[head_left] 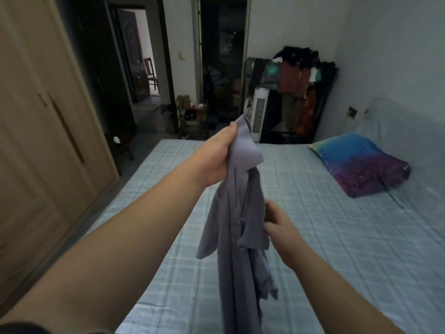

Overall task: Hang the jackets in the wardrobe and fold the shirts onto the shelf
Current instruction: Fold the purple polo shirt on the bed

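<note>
pretty dim room with a cool bluish cast. the only real daylight comes through the far doorway [144, 44] on the left; the middle doorway [224, 56] is near black. right hand [281, 227] is motion-smeared and the shirt [236, 225] is soft. the wide-angle lens bows the wardrobe [36, 116] at the edge.

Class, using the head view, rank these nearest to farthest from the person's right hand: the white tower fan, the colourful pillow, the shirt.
1. Shirt, touching the right hand, at its left.
2. Pillow, on the bed, to the right.
3. White tower fan, past the bed's far end.
</note>
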A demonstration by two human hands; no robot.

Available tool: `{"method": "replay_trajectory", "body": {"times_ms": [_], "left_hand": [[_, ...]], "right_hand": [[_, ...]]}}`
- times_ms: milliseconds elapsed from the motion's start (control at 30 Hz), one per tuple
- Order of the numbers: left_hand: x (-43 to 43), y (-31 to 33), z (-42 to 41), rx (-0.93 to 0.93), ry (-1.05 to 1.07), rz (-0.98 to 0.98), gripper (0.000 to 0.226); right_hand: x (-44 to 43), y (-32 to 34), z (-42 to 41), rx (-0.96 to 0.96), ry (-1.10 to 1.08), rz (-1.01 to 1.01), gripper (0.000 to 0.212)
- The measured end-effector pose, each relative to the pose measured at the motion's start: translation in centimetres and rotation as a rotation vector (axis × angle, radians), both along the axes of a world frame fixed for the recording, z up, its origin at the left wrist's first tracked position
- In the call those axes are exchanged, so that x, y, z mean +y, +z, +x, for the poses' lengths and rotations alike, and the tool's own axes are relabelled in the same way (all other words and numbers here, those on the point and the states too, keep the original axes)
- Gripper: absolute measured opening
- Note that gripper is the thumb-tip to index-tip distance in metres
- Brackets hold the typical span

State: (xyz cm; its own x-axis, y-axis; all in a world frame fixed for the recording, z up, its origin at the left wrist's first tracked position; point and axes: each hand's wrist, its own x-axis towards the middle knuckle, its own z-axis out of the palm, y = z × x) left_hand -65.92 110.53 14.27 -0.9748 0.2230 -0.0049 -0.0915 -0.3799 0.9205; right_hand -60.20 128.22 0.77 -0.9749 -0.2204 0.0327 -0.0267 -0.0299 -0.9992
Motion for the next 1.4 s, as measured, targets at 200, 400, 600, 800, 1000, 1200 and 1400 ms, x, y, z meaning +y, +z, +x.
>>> {"method": "replay_trajectory", "body": {"times_ms": [200,400,600,800,1000,1200,1400], "left_hand": [[0.5,-0.2,1.0,0.078,0.016,-0.038,0.033],[-1.4,-1.8,1.0,0.229,0.073,-0.638,0.032],[-6.9,-2.5,-0.8,0.327,0.223,-0.934,0.032],[-10.3,-2.4,-1.3,0.390,0.349,-1.141,0.027],[-12.0,-2.0,-0.3,0.390,0.325,-1.104,0.026],[-12.0,-2.1,1.2,0.439,0.151,-1.118,0.021],[-13.6,-2.2,3.3,0.222,-0.058,-0.925,0.049]], "right_hand": [[0.4,-3.1,-0.4,-0.016,0.159,0.405,0.047],[-1.8,-4.4,-2.3,-0.045,0.170,0.500,0.020],[0.3,-2.4,-5.8,0.053,-0.224,0.459,0.036],[1.6,2.0,-7.5,0.024,0.095,0.261,0.062],[2.2,5.1,-7.1,0.104,0.359,0.671,0.067],[1.8,4.3,-8.1,0.282,0.203,0.893,0.008],[1.9,2.4,-8.0,0.289,0.200,0.708,0.040]]}}
